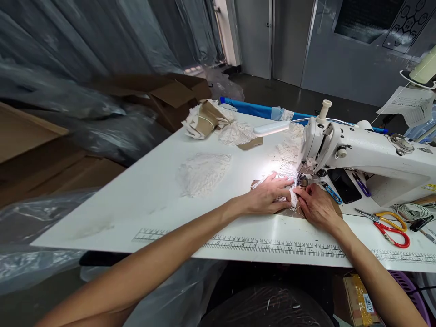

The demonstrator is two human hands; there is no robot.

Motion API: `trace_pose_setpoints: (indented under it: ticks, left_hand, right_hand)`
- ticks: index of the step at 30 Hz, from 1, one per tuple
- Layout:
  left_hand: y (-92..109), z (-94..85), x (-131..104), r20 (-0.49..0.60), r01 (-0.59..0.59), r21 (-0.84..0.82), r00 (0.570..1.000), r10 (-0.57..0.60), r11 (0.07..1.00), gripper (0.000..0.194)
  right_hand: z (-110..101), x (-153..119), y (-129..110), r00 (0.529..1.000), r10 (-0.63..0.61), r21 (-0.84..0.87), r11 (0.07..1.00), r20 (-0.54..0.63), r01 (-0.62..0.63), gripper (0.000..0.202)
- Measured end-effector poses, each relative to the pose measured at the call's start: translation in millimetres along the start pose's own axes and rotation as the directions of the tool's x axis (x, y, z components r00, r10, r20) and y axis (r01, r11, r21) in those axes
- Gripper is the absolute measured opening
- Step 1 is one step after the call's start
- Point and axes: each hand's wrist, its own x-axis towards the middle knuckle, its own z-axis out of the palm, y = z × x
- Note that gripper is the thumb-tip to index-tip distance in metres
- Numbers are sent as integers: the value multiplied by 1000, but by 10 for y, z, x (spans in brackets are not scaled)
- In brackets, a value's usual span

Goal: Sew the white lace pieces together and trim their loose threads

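Head view: your left hand [272, 194] lies spread on the lace [293, 200] at the machine [361, 147]; your right hand [317, 204] touches its edge, grip unclear. You seem to be sewing; next needs slow, steady guiding.

Beyond the white table [136, 195] we see a grey wall [327, 68] bearing a dark board [368, 18], and next to it two grey door panels [254, 41] beside a pale post [228, 34]. The floor [269, 91] in front of them is dark. To our left, grey sheeting [112, 41] hangs in long folds above cardboard boxes [175, 93] and crumpled clear plastic [116, 131]. Around us the room is dim, one bright patch of light whitening the tabletop
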Motion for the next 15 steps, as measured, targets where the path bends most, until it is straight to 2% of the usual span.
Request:
trace_pose_setpoints:
  ticks: [2,4,7,9,11,15]
  left_hand:
    - [0,-20,-4,27,-11,8,1000,11,1000,20]
    - [23,-41,-8,-3,-46,30,999,46,999,14]
    - [67,-52,-4,-73,-164,71,983,169,984,10]
    - [79,-37,6,-97,-250,75,962,256,965,14]
    - [76,-10,16,-116,-290,75,948,298,954,20]
    - [53,23,27,-159,-281,58,945,287,958,21]
  right_hand:
    - [-2,-16,27,1000,6,51,999,-13,-6,30]
    - [-9,-42,87,999,12,178,984,-40,-5,32]
    - [-35,-79,204,996,37,418,908,-84,1,34]
    - [-55,-92,260,993,57,506,862,-103,3,32]
    - [-70,-98,282,991,54,526,850,-121,18,29]
    - [-61,-117,270,992,-11,483,873,-125,71,28]
